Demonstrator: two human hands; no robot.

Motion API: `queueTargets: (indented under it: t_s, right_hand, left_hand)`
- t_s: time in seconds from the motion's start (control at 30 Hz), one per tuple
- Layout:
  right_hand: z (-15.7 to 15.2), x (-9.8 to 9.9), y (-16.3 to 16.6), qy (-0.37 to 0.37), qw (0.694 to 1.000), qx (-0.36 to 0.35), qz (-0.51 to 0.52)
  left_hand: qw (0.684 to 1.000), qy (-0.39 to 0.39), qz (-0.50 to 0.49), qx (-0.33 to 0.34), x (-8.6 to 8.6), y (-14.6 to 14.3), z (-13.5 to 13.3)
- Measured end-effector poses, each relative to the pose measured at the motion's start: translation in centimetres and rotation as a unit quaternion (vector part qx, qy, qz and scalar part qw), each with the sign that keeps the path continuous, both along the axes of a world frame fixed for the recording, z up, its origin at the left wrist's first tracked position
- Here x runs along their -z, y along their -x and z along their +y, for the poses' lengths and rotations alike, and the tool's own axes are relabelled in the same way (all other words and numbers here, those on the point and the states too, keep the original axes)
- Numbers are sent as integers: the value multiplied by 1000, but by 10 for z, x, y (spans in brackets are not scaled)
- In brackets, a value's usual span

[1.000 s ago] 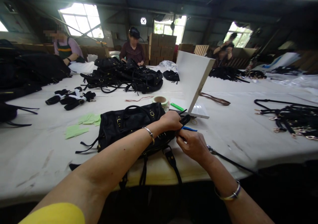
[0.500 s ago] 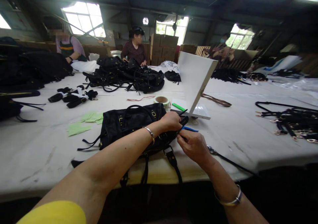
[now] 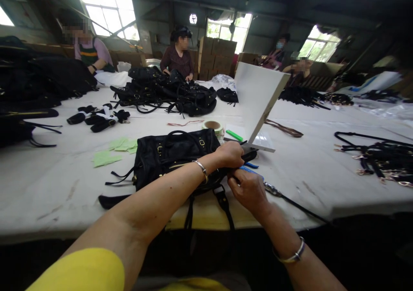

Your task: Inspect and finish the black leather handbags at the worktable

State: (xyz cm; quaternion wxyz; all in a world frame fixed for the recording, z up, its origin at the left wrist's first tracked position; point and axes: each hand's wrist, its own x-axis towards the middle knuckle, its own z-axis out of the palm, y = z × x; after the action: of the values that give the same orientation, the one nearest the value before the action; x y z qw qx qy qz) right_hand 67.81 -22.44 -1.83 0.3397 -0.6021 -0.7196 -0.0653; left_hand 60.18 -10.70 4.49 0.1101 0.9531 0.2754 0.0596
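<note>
Bag (image 3: 179,148) end at L grip (image 3: 230,154)

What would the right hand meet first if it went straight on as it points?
Most likely the end of the black bag, just ahead of the right hand; depth is unclear, so the two may already touch.

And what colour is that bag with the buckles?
The bag is black, seen best in the head view.
</note>
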Motion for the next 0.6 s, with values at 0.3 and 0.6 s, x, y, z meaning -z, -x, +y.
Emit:
queueTargets:
  t_s: [0.3, 0.6]
  right_hand:
    - [-1, 7, -12, 179, 868, -48, 460]
    - [29, 20, -9, 103, 857, -15, 505]
  left_hand:
    - [998, 8, -66, -5, -9, 32, -5]
    - [994, -9, -88, 57, -16, 11, -21]
